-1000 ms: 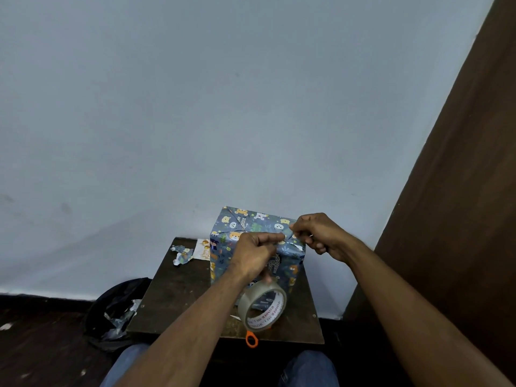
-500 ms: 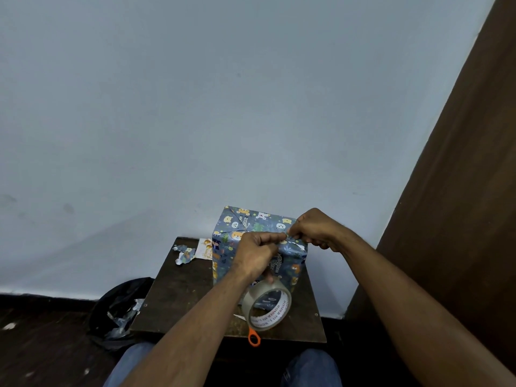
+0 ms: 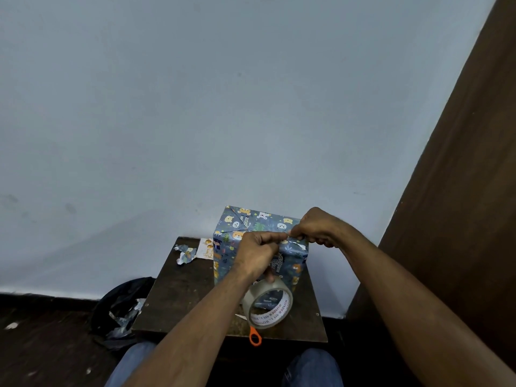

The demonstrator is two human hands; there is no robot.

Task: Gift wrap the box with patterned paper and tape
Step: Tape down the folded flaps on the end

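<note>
The box [image 3: 252, 223], wrapped in blue paper with animal prints, stands on a small dark table [image 3: 178, 297]. My left hand [image 3: 258, 252] is in front of the box. Its lower fingers hold a clear tape roll [image 3: 268, 304] that hangs below, and its thumb and forefinger reach to the box's top front edge. My right hand [image 3: 321, 229] sits at the top right corner, with fingers curled and pinching what looks like the tape end where it meets my left fingertips. A crumpled paper fold [image 3: 297, 245] shows just below them.
An orange scissor handle [image 3: 255, 337] pokes over the table's near edge. Paper scraps [image 3: 185, 254] and a small card [image 3: 207, 248] lie at the table's far left. A black bag [image 3: 120, 305] with scraps sits on the floor to the left. A brown panel [image 3: 460, 191] rises on the right.
My right hand has risen slightly and moved left until its fingertips meet those of my left hand at the box's top edge. The tape roll still hangs from my left hand.
</note>
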